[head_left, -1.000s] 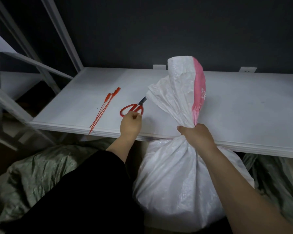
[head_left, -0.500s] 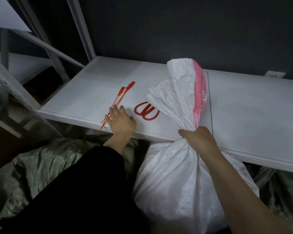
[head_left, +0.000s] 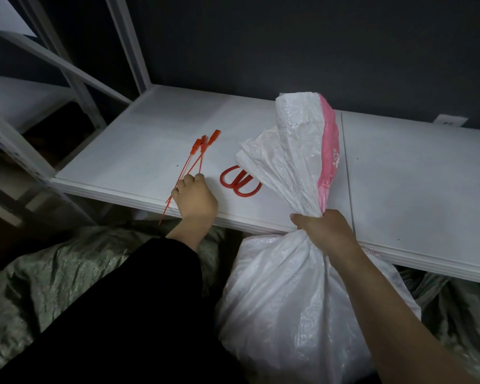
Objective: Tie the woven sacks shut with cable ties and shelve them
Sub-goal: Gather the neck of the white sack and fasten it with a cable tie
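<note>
A full white woven sack (head_left: 294,306) with a pink stripe stands on the floor against the front edge of a white shelf (head_left: 139,139). My right hand (head_left: 324,228) grips its gathered neck, and the loose top fans up over the shelf. A few red cable ties (head_left: 198,155) lie on the shelf at the left. My left hand (head_left: 194,199) sits on their thin ends near the shelf edge, fingers curled down onto them. Red-handled scissors (head_left: 240,182) lie between the ties and the sack, blades hidden behind the sack top.
Grey-green woven sacks (head_left: 53,286) lie on the floor at the left and at the lower right (head_left: 455,306). White shelf uprights and braces (head_left: 128,45) rise at the left. A dark wall backs the shelf. A seam (head_left: 347,167) divides the shelf boards.
My left hand let go of the scissors, moved left to the cable ties and has now curled its fingers onto them. The right hand keeps hold of the sack neck.
</note>
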